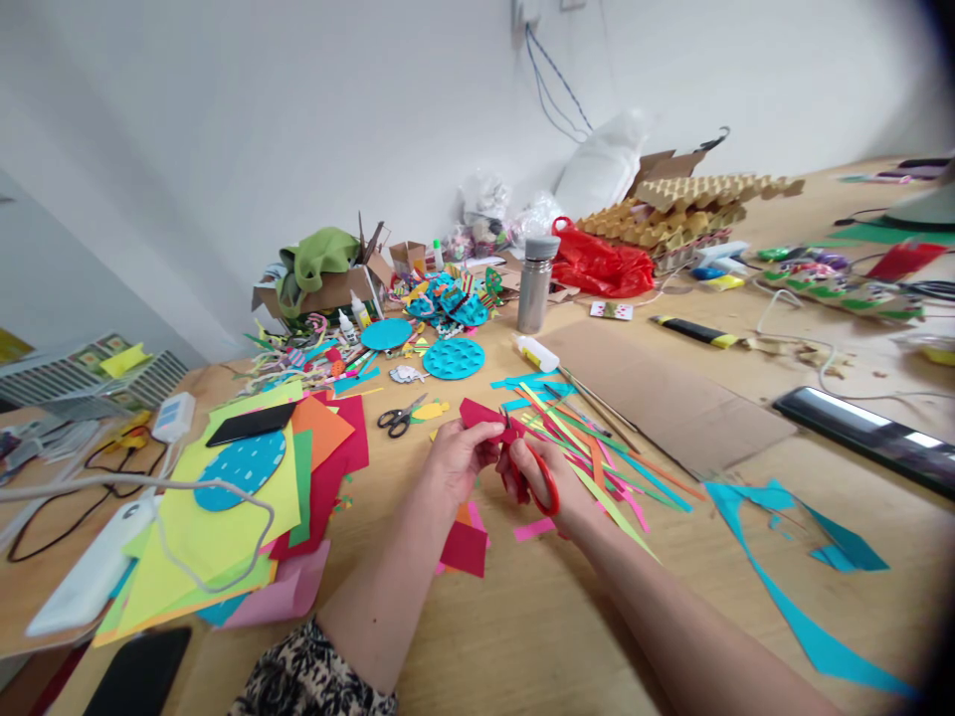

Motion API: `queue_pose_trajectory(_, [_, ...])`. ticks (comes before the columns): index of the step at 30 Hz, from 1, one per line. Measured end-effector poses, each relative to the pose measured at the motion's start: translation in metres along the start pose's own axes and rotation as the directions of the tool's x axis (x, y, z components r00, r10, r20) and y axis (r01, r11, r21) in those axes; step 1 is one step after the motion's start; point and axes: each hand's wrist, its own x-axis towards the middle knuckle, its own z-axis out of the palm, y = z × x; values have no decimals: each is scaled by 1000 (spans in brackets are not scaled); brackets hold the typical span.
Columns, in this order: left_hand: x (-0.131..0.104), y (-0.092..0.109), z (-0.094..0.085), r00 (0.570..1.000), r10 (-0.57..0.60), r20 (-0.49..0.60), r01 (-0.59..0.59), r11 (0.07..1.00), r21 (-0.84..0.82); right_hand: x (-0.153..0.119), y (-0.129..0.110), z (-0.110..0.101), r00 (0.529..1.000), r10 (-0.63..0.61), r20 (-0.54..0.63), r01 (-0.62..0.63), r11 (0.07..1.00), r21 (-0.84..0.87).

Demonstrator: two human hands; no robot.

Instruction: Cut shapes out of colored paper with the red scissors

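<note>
My left hand [461, 455] pinches a small piece of dark red paper [477, 412] near the middle of the table. Just right of it, my right hand [538, 479] is closed round the handles of red scissors [553, 495], whose blades meet the red paper. Below my hands lie a red paper square [466, 549] and pink and orange scraps. Coloured paper strips [612, 487] spread out to the right of my right hand. Black-handled scissors [399, 420] rest on the table to the left, beside a yellow paper cut-out [431, 410].
Stacked coloured sheets [224, 537] with a phone [252, 424] lie left. Behind are blue discs [454, 359], a glue bottle [538, 354] and a steel flask [535, 288]. Cardboard [664, 398] and blue paper offcuts [791, 597] lie right. A white cable [254, 497] crosses the sheets.
</note>
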Motion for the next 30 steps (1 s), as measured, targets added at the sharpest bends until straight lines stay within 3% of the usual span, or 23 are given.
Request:
queue_pose_trajectory(23, [-3,2,3,999,-1,35,1,1000,-1,-5,-11,4,1000,-4,-27,5,999,33])
queue_pose_trajectory(30, [-3,1,3,1000,6,0,-6,1000,-8,-5,-11,3,1000,26,-14,-26,1000,-1])
